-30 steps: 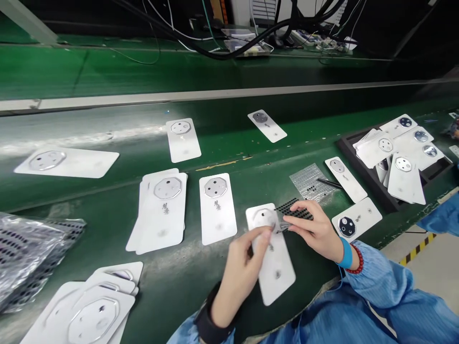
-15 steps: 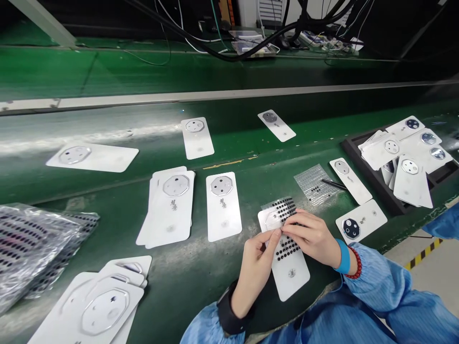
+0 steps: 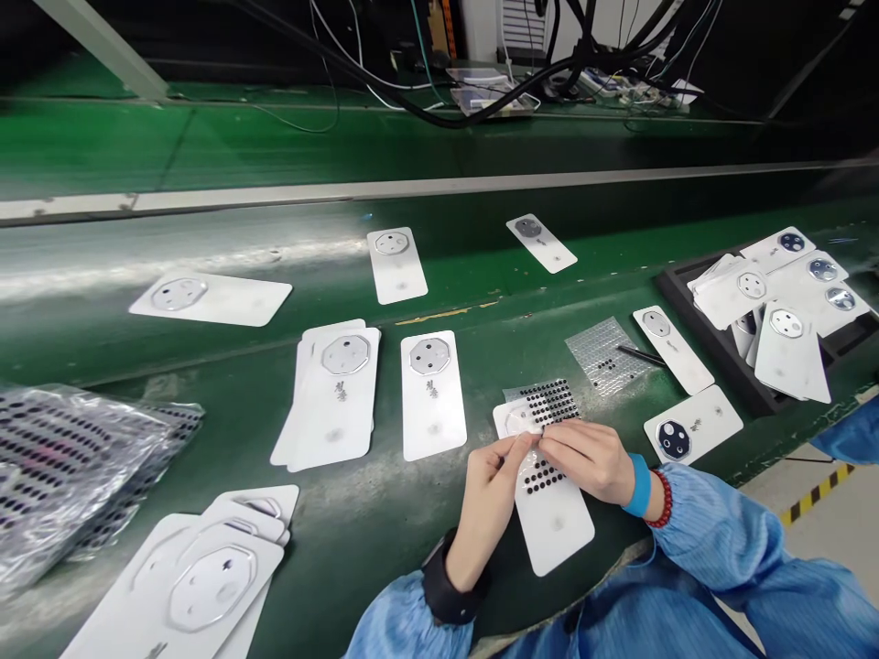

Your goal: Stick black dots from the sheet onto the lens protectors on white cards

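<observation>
Both my hands meet over a white panel [image 3: 555, 535] lying lengthwise in front of me. A clear sheet of black round dots [image 3: 553, 395] lies across its upper part, its middle covered by my fingers. My left hand [image 3: 491, 490] is closed, thumb and forefinger pinched at the sheet's left side. My right hand [image 3: 587, 458] is also closed, its fingertips pinched on the sheet close to the left ones. Whether a single dot is between the fingertips is too small to tell. Left of the hands lies another white panel [image 3: 434, 412] with an octagonal ring and dark holes.
Stacked white panels [image 3: 330, 403] lie further left, more [image 3: 206, 586] at the lower left beside a plastic bag of dot sheets [image 3: 61, 476]. At right are a small clear sheet [image 3: 604, 352], black tweezers [image 3: 642, 354] and a dark tray [image 3: 745, 380] of panels. Cables [image 3: 481, 114] hang behind.
The view has shifted slightly, so the panels on the left appear further right. My right hand has lowered a little and its fingers lie flatter over the dot sheet. Both hands stay pinched together.
</observation>
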`<state>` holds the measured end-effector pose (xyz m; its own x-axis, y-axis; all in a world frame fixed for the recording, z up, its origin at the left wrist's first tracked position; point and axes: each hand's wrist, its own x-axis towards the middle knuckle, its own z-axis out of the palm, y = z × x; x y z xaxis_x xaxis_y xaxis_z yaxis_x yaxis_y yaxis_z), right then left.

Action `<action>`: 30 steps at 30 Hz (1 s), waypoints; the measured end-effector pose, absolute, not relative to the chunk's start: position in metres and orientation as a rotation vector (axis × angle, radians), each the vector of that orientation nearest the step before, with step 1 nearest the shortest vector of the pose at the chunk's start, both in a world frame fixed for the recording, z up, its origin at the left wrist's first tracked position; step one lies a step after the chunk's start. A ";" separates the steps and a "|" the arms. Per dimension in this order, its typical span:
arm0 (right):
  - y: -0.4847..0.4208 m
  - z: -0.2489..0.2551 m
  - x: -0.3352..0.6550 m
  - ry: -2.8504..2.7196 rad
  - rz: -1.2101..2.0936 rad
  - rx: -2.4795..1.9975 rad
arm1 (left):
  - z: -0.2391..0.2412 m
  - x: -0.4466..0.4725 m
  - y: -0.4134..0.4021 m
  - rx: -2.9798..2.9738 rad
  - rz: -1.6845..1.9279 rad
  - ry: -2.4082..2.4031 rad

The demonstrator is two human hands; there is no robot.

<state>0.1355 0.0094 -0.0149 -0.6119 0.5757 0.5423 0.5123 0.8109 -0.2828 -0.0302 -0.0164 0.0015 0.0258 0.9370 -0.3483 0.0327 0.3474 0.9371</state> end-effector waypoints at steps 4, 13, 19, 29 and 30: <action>0.014 -0.022 0.138 -2.345 0.285 -0.901 | 0.000 -0.041 -0.012 1.070 0.871 1.419; 0.020 -0.004 0.149 -2.232 0.448 -1.006 | 0.023 -0.083 -0.015 1.249 1.023 1.661; 0.014 0.044 0.113 -1.886 0.585 -0.972 | 0.036 -0.060 -0.030 1.191 1.054 1.616; 0.012 0.042 0.089 -1.905 0.499 -0.808 | 0.049 -0.049 -0.038 1.306 1.056 1.500; 0.012 0.043 0.090 -1.894 0.497 -0.815 | 0.048 -0.048 -0.038 1.309 1.066 1.494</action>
